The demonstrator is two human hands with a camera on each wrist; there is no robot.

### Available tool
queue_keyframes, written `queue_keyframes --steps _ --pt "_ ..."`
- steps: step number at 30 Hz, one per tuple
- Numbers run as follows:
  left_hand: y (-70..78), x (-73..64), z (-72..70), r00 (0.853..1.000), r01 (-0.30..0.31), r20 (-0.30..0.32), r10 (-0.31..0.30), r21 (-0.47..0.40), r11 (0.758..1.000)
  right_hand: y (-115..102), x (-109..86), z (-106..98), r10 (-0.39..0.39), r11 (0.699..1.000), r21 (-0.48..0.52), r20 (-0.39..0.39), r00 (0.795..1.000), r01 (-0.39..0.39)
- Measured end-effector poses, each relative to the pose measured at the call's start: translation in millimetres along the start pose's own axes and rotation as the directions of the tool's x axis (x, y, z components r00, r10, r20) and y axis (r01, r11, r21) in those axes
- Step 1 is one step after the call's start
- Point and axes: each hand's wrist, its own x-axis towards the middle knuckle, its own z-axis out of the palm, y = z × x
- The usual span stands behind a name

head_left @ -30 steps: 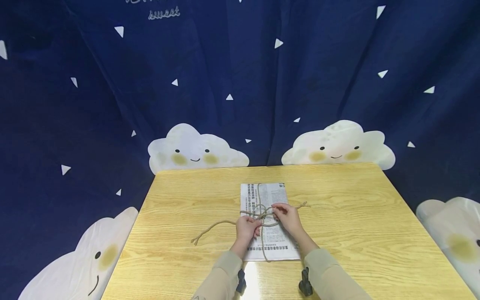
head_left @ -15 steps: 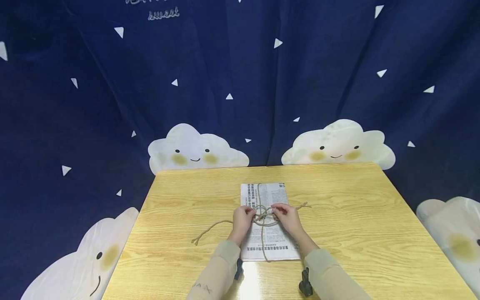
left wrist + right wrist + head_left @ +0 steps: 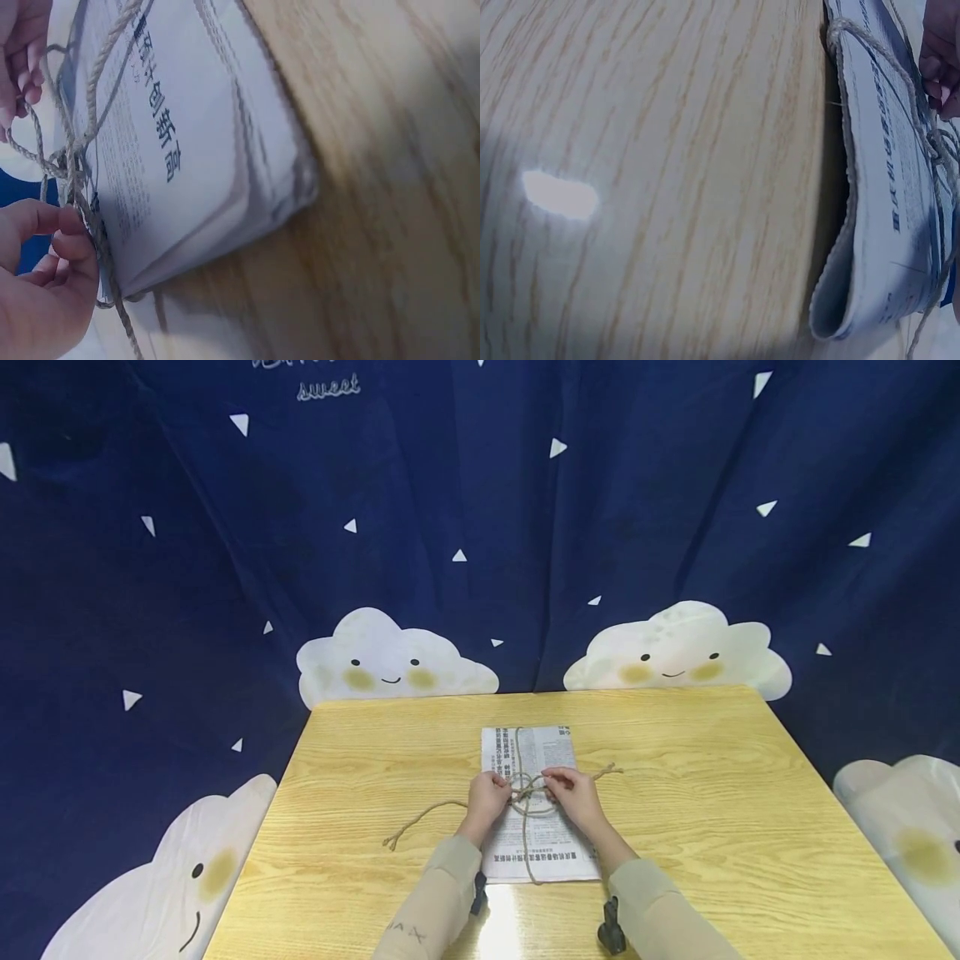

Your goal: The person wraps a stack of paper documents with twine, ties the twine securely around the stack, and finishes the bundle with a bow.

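Observation:
A folded newspaper [image 3: 551,839] lies on the table with twine [image 3: 526,835] running lengthwise and crosswise over it. Near its middle the twine forms a knot with loops. My left hand [image 3: 486,802] pinches a strand of twine just left of the knot, thumb against forefinger, as the left wrist view shows with the left hand [image 3: 52,277] close to the knot [image 3: 71,161]. To the knot's right, my right hand [image 3: 573,795] pinches another loop between thumb and fingertips. In the right wrist view most of the hands fall outside the frame, while the newspaper [image 3: 885,187] stands at the right side.
A loose twine end [image 3: 408,828] trails left over the wooden table [image 3: 360,760]; another twine end [image 3: 609,770] sticks out to the right. Behind the table hangs a dark blue curtain [image 3: 465,485] with white clouds and triangles.
My left hand has shifted up the newspaper from below the knot to beside it, and now pinches twine there. My right hand has stayed nearly in place.

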Motion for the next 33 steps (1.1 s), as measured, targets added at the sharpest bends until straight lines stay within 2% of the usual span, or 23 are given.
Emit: queue_keyframes --steps 3,5,8,11,16,19,21,23,26,30,33 --pt "2.4 -3.1 -1.3 0.998 0.064 0.015 -0.063 -0.093 0.994 -1 0.4 -1 0.004 1.000 0.005 0.008 1.000 -0.004" --pt "1.1 -3.5 0.2 0.993 0.120 0.046 -0.113 -0.204 0.972 -2 0.4 -1 0.004 1.000 0.012 0.010 1.000 -0.004" --pt "0.1 -6.1 4.3 0.980 0.198 0.092 -0.177 -0.369 0.908 -4 0.4 0 -0.003 1.000 0.026 0.008 1.000 0.003" --pt "1.9 -10.8 8.7 0.968 0.250 0.116 -0.222 -0.485 0.838 -4 0.6 1 -0.015 0.999 0.033 0.006 1.000 0.015" --pt "1.7 -18.9 16.6 0.965 0.261 0.122 -0.234 -0.574 0.776 -3 1.0 0 -0.019 0.999 0.031 0.007 1.000 0.019" --pt "0.4 -22.6 20.5 0.965 0.258 0.124 -0.230 -0.594 0.762 -2 0.8 0 -0.024 1.000 0.020 0.006 1.000 0.024" --pt "-0.4 -23.9 22.4 0.968 0.246 0.113 -0.223 -0.595 0.765 -1 0.7 0 -0.025 1.000 0.020 0.007 1.000 0.024" --pt "-0.8 -24.0 23.0 0.974 0.218 0.078 -0.213 -0.581 0.784 -1 0.1 0 -0.024 1.000 0.014 0.010 1.000 0.023" --pt "0.3 -21.7 20.8 0.981 0.155 -0.021 -0.191 -0.498 0.853 -2 -0.5 -1 -0.022 1.000 0.004 0.012 1.000 0.022" --pt "2.6 -14.3 15.1 0.978 0.072 -0.159 -0.132 -0.337 0.939 -2 -1.2 -1 -0.030 0.999 0.009 0.013 0.999 0.030" --pt "3.9 -6.9 11.0 0.981 0.026 -0.180 -0.072 -0.248 0.968 -2 -2.4 -1 -0.030 0.999 0.030 0.017 0.999 0.029"
